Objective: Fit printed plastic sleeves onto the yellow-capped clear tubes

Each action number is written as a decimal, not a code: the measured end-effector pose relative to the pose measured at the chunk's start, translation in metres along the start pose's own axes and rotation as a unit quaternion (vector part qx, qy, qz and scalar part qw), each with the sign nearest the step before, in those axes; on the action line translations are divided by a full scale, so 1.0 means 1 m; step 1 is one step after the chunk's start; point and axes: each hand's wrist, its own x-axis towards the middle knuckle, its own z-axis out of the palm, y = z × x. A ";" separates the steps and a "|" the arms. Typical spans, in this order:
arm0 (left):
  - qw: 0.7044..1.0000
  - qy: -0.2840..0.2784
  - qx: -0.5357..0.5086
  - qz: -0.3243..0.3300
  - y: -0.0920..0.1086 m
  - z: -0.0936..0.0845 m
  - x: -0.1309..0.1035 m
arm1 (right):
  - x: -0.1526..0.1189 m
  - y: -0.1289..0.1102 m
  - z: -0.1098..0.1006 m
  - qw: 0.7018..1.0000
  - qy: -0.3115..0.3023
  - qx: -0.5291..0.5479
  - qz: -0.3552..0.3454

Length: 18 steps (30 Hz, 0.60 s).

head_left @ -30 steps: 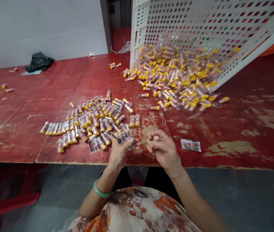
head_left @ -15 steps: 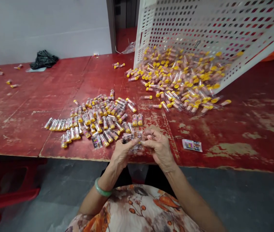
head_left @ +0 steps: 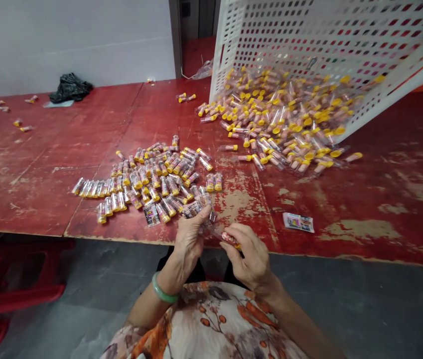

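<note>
My left hand (head_left: 191, 239) is closed around several printed plastic sleeves (head_left: 196, 207), thumb on top, above the table's front edge. Just to its right, my right hand (head_left: 251, 257) pinches a small clear tube (head_left: 229, 238) with pinkish contents and a yellow cap. The tube's far end lies close to the sleeves; whether it is inside one I cannot tell. Beyond my left hand spreads a group of tubes in printed sleeves (head_left: 155, 177), some lined up in rows. Two of these stand side by side near my fingers. A flat loose sleeve (head_left: 151, 215) lies at the group's front edge.
A white perforated crate (head_left: 220, 55) lies tipped at the back right, yellow-capped tubes without sleeves (head_left: 282, 119) spilling out of it. A small stack of flat sleeves (head_left: 298, 222) rests on the red table (head_left: 346, 199) at right. A black plastic bag (head_left: 71, 88) sits by the wall.
My right hand has moved down and slightly right with the tube, which now shows more clearly. My left hand keeps the sleeves, and the gap between the hands is wider.
</note>
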 end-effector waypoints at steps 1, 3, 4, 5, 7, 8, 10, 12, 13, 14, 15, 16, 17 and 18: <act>1.000 -0.004 -0.001 -0.001 -0.001 0.002 -0.002 | 0.000 0.001 0.003 1.000 0.005 -0.017 -0.013; 1.000 -0.007 -0.005 0.005 -0.003 0.005 -0.007 | 0.000 0.003 0.006 0.998 0.011 -0.048 -0.029; 1.000 -0.008 -0.008 0.011 -0.004 0.006 -0.009 | 0.000 0.004 0.007 0.997 0.016 -0.063 -0.033; 1.000 -0.008 -0.012 0.014 -0.005 0.007 -0.010 | 0.000 0.004 0.008 0.996 0.022 -0.081 -0.037; 1.000 -0.008 -0.023 0.008 -0.007 0.007 -0.010 | -0.001 0.005 0.008 0.991 0.041 -0.122 -0.043; 1.000 -0.010 -0.028 -0.003 -0.007 0.007 -0.010 | -0.002 0.006 0.008 0.987 0.052 -0.142 -0.046; 0.999 -0.016 -0.039 -0.029 -0.008 0.007 -0.008 | -0.003 0.006 0.009 0.981 0.069 -0.175 -0.051; 0.997 -0.020 -0.051 -0.047 -0.007 0.006 -0.006 | -0.003 0.005 0.009 0.976 0.074 -0.197 -0.056; 0.997 -0.019 -0.056 -0.054 -0.007 0.006 -0.006 | -0.003 0.004 0.009 0.975 0.073 -0.203 -0.056; 0.996 -0.017 -0.059 -0.060 -0.007 0.006 -0.005 | -0.001 0.003 0.009 0.974 0.072 -0.207 -0.055; 0.996 -0.016 -0.060 -0.064 -0.006 0.006 -0.005 | 0.000 0.002 0.009 0.975 0.069 -0.207 -0.052; 0.996 -0.017 -0.061 -0.062 -0.006 0.007 -0.005 | 0.002 0.001 0.009 0.976 0.068 -0.202 -0.050; 0.996 -0.018 -0.060 -0.059 -0.006 0.008 -0.006 | 0.004 0.000 0.009 0.978 0.072 -0.191 -0.045; 0.997 -0.018 -0.058 -0.053 -0.006 0.009 -0.006 | 0.005 0.000 0.009 0.981 0.081 -0.174 -0.035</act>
